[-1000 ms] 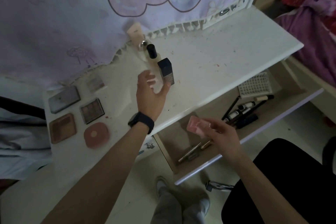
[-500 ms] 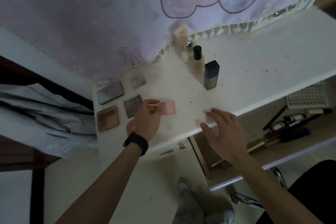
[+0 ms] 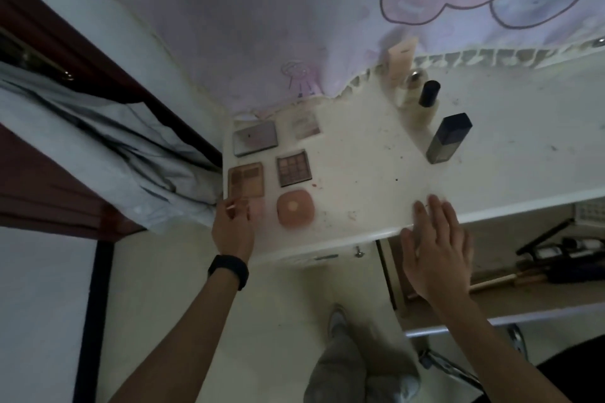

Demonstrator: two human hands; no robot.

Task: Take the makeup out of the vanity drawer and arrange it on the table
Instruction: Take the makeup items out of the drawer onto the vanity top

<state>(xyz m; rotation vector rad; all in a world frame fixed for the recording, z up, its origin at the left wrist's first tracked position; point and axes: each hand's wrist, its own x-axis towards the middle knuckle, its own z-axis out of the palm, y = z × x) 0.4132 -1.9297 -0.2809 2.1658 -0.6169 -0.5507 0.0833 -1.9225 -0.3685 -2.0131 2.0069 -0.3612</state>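
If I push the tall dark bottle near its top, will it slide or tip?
The dark bottle probably tips: it stands upright, tall on a narrow base. Its flat sides suggest it would not roll far afterwards.

Left arm stretched forward; left hand (image 3: pixel 233 228) fingers curled, pinching a pink compact (image 3: pixel 258 210). Right hand (image 3: pixel 437 252) palm down, fingers straight and spread, tips over the bench (image 3: pixel 360 157) front edge.

left hand (image 3: pixel 233 228) on pale pink case (image 3: pixel 258 211)
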